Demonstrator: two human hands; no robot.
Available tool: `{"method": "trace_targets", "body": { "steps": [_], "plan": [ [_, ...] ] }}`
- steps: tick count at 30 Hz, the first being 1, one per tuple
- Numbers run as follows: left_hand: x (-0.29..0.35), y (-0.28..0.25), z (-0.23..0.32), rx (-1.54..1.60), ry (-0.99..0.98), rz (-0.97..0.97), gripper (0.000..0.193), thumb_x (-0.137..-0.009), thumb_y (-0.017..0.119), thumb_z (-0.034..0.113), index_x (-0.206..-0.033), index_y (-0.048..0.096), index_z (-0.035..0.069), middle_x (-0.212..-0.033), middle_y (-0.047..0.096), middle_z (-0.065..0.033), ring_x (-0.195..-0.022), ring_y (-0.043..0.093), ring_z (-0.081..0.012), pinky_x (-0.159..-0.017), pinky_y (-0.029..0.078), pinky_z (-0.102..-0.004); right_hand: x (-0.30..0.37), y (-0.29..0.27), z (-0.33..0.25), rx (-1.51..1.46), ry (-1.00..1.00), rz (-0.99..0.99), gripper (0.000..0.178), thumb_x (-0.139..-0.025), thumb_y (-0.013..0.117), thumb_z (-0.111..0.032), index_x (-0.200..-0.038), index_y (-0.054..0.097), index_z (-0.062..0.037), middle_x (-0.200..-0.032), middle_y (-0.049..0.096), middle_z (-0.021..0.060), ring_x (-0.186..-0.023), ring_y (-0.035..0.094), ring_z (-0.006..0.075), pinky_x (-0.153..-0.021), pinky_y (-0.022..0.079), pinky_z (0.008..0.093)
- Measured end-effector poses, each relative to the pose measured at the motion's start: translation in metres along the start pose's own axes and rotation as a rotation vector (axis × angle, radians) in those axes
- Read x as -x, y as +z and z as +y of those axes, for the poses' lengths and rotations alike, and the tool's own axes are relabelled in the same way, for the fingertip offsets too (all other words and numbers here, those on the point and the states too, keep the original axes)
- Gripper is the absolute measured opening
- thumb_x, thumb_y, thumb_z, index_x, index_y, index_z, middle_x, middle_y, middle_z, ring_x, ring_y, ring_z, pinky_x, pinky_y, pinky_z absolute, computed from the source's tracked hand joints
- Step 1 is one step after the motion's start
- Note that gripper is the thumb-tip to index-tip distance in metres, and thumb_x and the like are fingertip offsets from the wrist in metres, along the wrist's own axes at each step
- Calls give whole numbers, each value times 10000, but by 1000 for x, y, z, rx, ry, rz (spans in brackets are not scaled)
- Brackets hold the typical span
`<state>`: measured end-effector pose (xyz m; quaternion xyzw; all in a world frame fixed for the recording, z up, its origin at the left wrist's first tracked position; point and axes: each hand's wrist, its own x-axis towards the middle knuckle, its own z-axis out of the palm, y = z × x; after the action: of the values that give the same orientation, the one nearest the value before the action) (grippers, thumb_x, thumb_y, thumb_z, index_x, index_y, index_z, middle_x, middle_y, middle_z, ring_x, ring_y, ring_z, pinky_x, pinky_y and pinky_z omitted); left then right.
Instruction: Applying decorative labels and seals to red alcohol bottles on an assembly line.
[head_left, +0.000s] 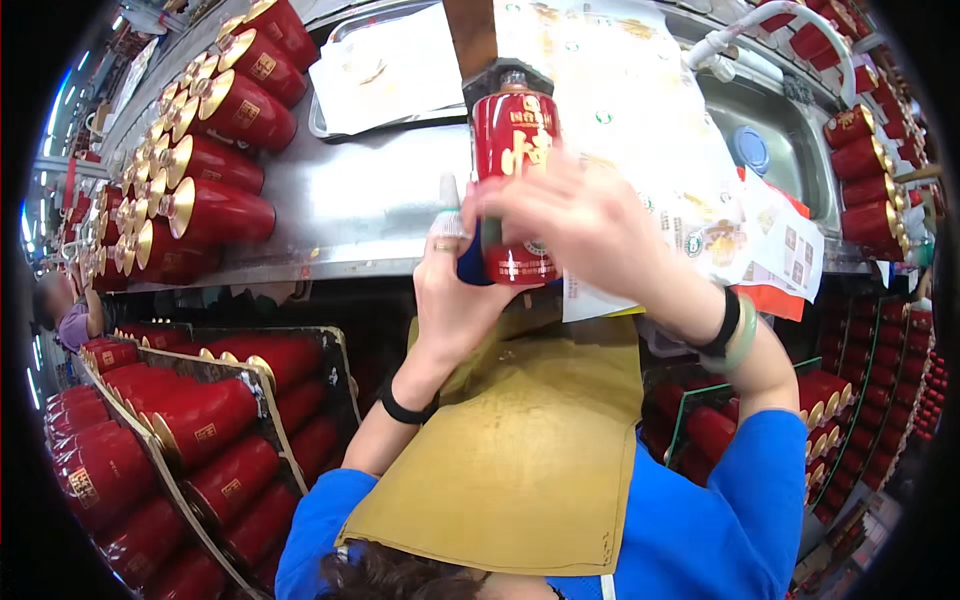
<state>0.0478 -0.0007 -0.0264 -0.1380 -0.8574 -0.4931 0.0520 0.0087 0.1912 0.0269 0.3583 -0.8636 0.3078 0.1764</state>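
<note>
A red bottle (515, 125) with gold lettering and a bare narrow neck stands out in front of me at the near edge of the metal table. My left hand (447, 295) grips its lower left side and base, a pale covering and a ring on one raised finger. Across the front of the bottle passes my right hand (590, 205), its fingers smeared by motion over the label. Whether those fingers pinch anything is too blurred to see. Something dark blue (470, 263) shows between my left hand and the bottle, partly hidden.
Rows of red bottles (225, 207) with gold ends lie stacked at left; more (865, 190) line the right. Printed white sheets (620, 110) cover the middle table. A sink (800, 125) with a white curved pipe (770, 12) is beyond. Bottle-filled crates (160, 420) stand below. Another person (75, 315) is far left.
</note>
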Motion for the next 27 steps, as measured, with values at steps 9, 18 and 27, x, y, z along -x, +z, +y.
{"method": "trace_targets", "body": {
  "steps": [9,18,27],
  "plan": [
    [-7,-6,5,158,-257,-132,988,-678,951,92,-1527,458,-20,-1457,603,-193,-1299,609,-283,-1122,459,-417,-35,-22,67,76,117,446,176,-931,611,-94,-1100,659,-72,-1021,704,126,-894,659,350,-855,537,419],
    [-17,5,7,59,201,-65,1060,-640,934,44,-1571,430,94,-1652,367,-168,-1477,428,-317,-1206,374,-441,147,-114,106,90,948,184,361,-780,895,-239,-933,653,-20,-901,672,138,-844,654,272,-790,521,378],
    [-18,7,9,75,162,-22,1028,-656,937,110,-1555,439,97,-1611,420,-189,-1450,451,-377,-1192,377,-491,235,-187,193,303,853,-120,599,-656,858,-91,-1232,694,-87,-1301,631,119,-1185,573,304,-960,515,372]
  ]
}}
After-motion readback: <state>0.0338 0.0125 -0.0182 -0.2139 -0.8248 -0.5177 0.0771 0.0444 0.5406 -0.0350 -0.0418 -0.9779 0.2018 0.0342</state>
